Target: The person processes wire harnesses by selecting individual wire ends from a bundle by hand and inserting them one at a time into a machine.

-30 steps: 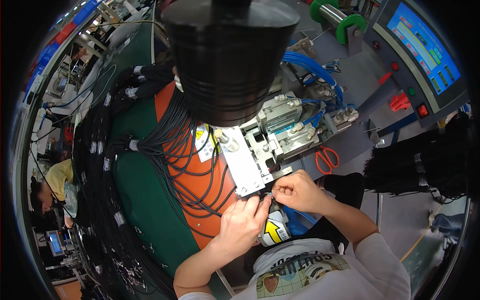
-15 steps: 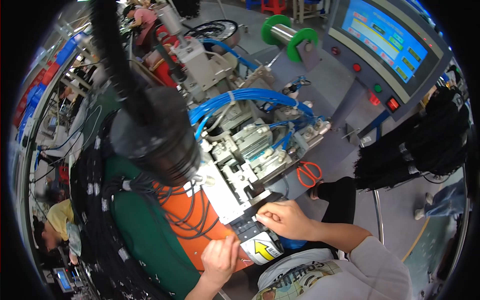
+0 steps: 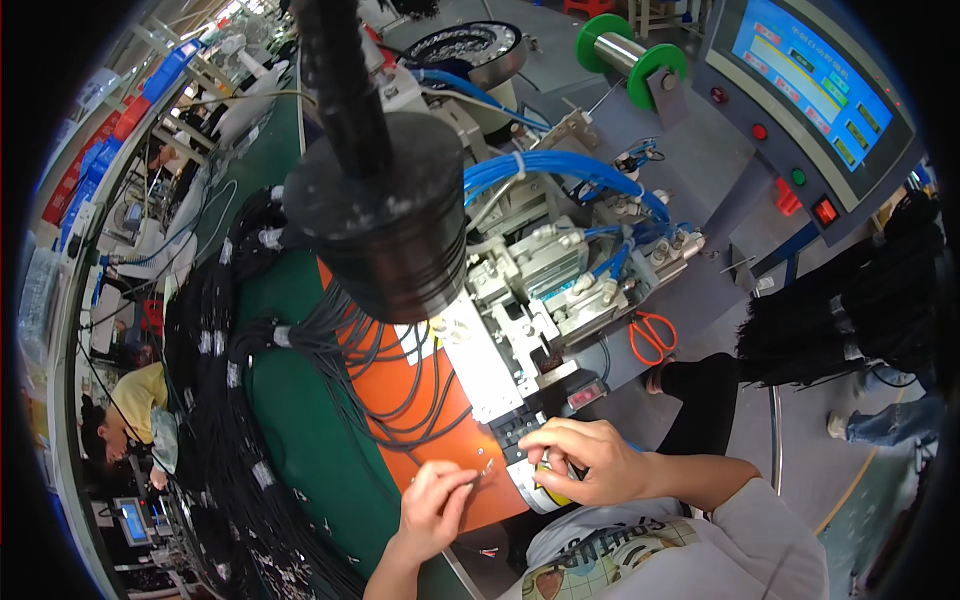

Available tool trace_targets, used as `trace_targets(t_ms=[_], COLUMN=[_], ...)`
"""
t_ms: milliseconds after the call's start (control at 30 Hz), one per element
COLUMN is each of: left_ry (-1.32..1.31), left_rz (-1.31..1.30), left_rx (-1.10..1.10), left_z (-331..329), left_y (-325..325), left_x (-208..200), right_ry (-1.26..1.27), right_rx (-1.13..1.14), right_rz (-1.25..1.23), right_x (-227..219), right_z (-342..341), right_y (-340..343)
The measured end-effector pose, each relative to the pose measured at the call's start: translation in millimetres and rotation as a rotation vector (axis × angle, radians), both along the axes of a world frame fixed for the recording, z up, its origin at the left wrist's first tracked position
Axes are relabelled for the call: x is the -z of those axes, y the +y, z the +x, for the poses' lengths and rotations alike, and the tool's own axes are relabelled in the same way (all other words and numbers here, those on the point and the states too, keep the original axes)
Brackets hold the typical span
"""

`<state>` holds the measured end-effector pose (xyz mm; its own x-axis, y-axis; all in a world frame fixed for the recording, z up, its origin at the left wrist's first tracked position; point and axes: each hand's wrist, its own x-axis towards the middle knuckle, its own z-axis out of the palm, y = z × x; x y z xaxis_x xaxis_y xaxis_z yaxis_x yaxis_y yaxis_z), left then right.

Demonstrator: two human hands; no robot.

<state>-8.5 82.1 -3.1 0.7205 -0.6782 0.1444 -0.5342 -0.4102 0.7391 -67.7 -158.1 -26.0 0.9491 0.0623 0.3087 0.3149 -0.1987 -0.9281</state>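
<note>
My left hand (image 3: 432, 508) is closed in a pinch over the orange sheet (image 3: 425, 385). Between thumb and forefinger it holds what looks like a thin dark cable end (image 3: 477, 479), with tiny bright tips; the rest of it cannot be made out. My right hand (image 3: 597, 465) is over the front of the machine, beside the black block (image 3: 513, 428) and above the white label with a yellow arrow (image 3: 533, 492). Its fingers are bent, with thumb and forefinger apart and nothing visible between them. The metal machine (image 3: 525, 330) stands just beyond both hands.
A black lamp-like cylinder (image 3: 385, 225) hangs close over the machine's left side. Bundled black cables (image 3: 225, 340) lie on the green table (image 3: 300, 400). Orange-handled scissors (image 3: 652, 338) lie right of the machine, below a touchscreen panel (image 3: 805, 85). More black cables (image 3: 850, 310) hang at right.
The view has shifted, so the machine appears farther right. My right hand has gone from closed to thumb and forefinger apart. The small thing in my left pinch now shows more plainly.
</note>
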Motion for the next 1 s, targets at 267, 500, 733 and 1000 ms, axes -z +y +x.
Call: trace_targets(t_ms=[267, 500, 733, 1000], left_ry=[0.099, 0.433, 0.503, -0.096], left_rz=[-0.218, -0.178, -0.218, -0.098], left_rx=[0.037, 0.086, 0.185, 0.024], left_z=[-2, 19, 22, -2], left_y=[-53, -56, -55, -72], left_x=[-2, 5, 10, 9], right_ry=[0.119, 0.419, 0.066, -0.151], right_rx=[0.003, -0.262, -0.264, 0.157], right_rz=[0.193, 0.6, 0.229, -0.077], right_x=[6, 15, 11, 15], right_z=[-5, 8, 18, 5], right_y=[-6, -24, -20, -2])
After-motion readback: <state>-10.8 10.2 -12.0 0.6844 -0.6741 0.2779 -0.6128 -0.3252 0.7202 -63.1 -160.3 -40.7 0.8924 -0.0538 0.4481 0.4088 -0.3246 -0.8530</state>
